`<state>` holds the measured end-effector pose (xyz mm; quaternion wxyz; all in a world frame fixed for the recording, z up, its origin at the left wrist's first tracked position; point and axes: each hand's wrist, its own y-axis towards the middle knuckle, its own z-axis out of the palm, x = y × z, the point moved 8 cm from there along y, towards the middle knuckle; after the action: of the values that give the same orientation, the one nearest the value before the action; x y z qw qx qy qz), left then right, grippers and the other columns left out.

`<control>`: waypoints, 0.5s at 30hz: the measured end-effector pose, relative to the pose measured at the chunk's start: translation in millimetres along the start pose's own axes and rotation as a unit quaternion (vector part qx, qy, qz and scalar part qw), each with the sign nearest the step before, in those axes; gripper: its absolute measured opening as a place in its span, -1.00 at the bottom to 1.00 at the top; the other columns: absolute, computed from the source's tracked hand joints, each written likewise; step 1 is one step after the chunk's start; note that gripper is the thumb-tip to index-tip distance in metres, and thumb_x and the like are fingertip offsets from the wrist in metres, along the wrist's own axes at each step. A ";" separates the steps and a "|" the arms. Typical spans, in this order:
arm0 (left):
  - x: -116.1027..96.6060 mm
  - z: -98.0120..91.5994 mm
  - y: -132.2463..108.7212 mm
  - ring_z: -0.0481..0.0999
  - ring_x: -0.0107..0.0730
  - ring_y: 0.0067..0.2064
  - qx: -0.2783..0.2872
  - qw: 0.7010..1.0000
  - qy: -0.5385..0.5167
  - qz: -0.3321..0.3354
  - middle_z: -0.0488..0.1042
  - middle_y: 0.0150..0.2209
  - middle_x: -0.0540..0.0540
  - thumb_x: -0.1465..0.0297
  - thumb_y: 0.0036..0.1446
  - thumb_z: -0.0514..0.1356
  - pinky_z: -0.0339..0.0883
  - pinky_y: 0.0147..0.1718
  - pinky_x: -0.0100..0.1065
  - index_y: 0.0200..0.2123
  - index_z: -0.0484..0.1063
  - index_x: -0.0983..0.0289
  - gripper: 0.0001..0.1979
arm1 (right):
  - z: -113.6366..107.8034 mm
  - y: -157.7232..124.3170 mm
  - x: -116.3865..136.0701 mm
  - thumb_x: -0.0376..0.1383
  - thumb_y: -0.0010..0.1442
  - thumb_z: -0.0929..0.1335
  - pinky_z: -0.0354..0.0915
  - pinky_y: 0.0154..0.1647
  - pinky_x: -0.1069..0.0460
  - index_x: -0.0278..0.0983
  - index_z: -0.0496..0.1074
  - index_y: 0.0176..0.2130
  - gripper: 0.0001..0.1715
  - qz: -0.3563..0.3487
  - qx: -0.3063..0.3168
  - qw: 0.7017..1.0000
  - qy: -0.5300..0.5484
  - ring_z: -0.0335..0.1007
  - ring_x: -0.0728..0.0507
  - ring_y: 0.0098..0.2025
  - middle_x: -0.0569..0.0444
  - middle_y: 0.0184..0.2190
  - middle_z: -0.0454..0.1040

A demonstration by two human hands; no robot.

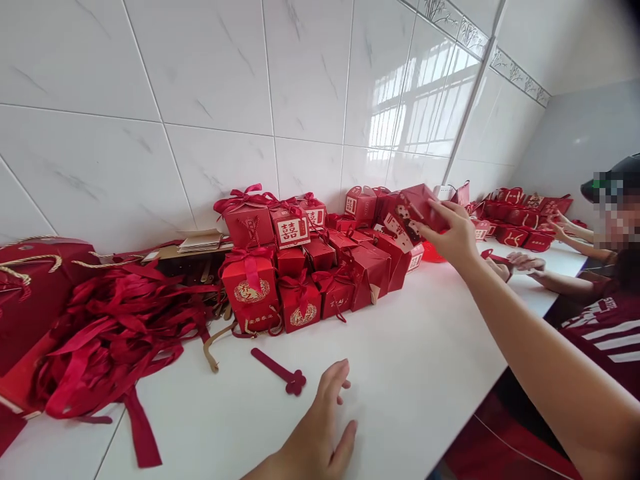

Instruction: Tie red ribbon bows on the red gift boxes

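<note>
While the person is facing the white counter [410,400], the following are showing, largest first.

1. Wall [200,80]: white tiles are running behind the counter and reflecting a window.
2. Co-worker [610,320]: a person in a dark red shirt is working at the right end, both hands lying among a far row [520,213] of red boxes.
3. Ribbons [110,333]: a loose red heap is lying at the left, beside a red bag [30,287] with cord handles.
4. Pile [300,267]: red gift boxes are sitting against the wall at the middle, several tied with bows.
5. Right hand [453,233]: it is reaching out over the pile's right side, fingers and thumb clasping a red box [415,210], which is hanging tilted in the air above the pile.
6. Left hand [320,427]: it is hovering low over bare counter near the front edge, fingers loose and spread, gripping nothing.
7. Tag [283,372]: a small red strip is lying flat just beyond the left fingertips, between them and the pile, touching neither.
</note>
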<state>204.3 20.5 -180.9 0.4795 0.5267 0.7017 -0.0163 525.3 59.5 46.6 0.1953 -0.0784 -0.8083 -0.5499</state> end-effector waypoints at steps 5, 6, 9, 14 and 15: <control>2.9 0.7 1.9 0.33 -0.14 0.01 -0.023 0.998 -0.011 0.053 -0.04 0.24 0.36 0.52 0.17 0.03 0.39 -0.17 -0.13 0.31 -0.35 0.13 -0.24 | 50.5 11.5 -24.1 -0.07 -0.03 0.43 0.16 0.14 -0.23 -0.23 0.36 0.13 -0.26 0.041 0.098 0.994 0.001 0.24 -0.28 0.09 -0.10 0.04 0.33; 3.6 1.0 2.3 0.34 -0.14 0.00 -0.023 0.998 -0.012 0.056 -0.05 0.24 0.37 0.51 0.18 0.02 0.39 -0.18 -0.15 0.31 -0.35 0.12 -0.25 | 61.6 9.9 -30.9 -0.06 -0.03 0.43 0.14 0.14 -0.24 -0.22 0.36 0.13 -0.25 0.051 0.118 0.992 -0.001 0.24 -0.29 0.09 -0.10 0.04 0.34; 5.7 1.2 3.4 0.34 -0.15 -0.01 -0.025 0.998 -0.012 0.054 -0.05 0.24 0.36 0.48 0.19 0.03 0.39 -0.20 -0.16 0.31 -0.34 0.10 -0.26 | 98.3 -6.3 -56.5 0.01 -0.08 0.45 0.02 0.16 -0.38 -0.15 0.47 -0.01 -0.35 0.093 0.173 0.980 -0.009 0.18 -0.40 0.15 -0.10 0.02 0.39; 7.9 2.1 4.2 0.35 -0.17 -0.02 -0.012 0.999 -0.010 0.040 -0.03 0.24 0.32 0.43 0.21 0.04 0.40 -0.19 -0.17 0.30 -0.30 0.07 -0.29 | 144.6 -51.1 -94.8 0.11 -0.01 0.37 -0.13 0.13 -0.52 -0.13 0.53 -0.21 -0.52 0.163 0.225 0.961 -0.008 -0.07 -0.50 0.29 -0.06 0.09 0.35; 8.0 2.7 4.2 0.35 -0.16 -0.01 -0.007 0.999 -0.010 0.038 -0.03 0.24 0.32 0.43 0.20 0.05 0.40 -0.19 -0.17 0.30 -0.30 0.07 -0.29 | 147.6 -56.8 -98.6 0.11 0.01 0.36 -0.14 0.13 -0.52 -0.14 0.53 -0.19 -0.51 0.170 0.223 0.960 -0.005 -0.09 -0.50 0.30 -0.07 0.11 0.33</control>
<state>209.4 26.7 -185.9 0.4906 0.5495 0.6762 0.0012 561.9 182.1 -88.9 0.2940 -0.1719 -0.8863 -0.3139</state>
